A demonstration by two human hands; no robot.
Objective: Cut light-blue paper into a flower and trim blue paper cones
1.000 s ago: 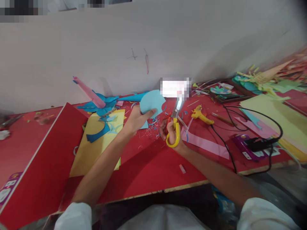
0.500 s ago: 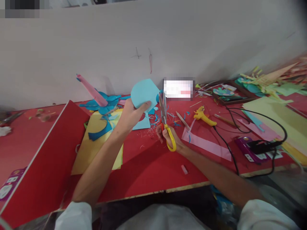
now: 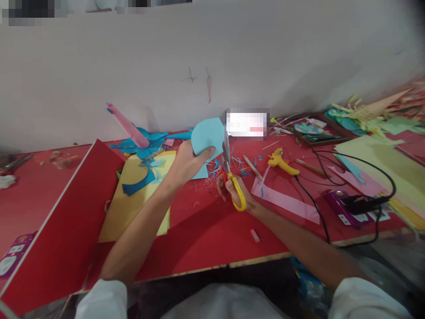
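Note:
My left hand [image 3: 190, 163] pinches a rounded piece of light blue paper [image 3: 208, 136] above the table, thumb on its near face. Closed around the yellow and red handles of a pair of scissors [image 3: 236, 192] is my right hand [image 3: 235, 187]. The blades point up and away and meet the paper's right edge; whether they are fully closed on it I cannot tell. Beneath the hands lie thin blue and white paper clippings [image 3: 217, 166] and part of a light blue sheet [image 3: 201, 173].
A yellow glue gun [image 3: 283, 161] lies right, its cord running near a purple power strip [image 3: 347, 208]. A pink paper strip [image 3: 288, 201] is in front. Leftward are yellow sheets [image 3: 133, 212], an upright red board [image 3: 69, 221] and a pink paper cone [image 3: 128, 126]. A lit screen [image 3: 247, 123] leans at the wall.
My left hand has moved the light blue paper slightly right and down, turning it against the scissors. The blades now look closer together. My right hand has hardly moved.

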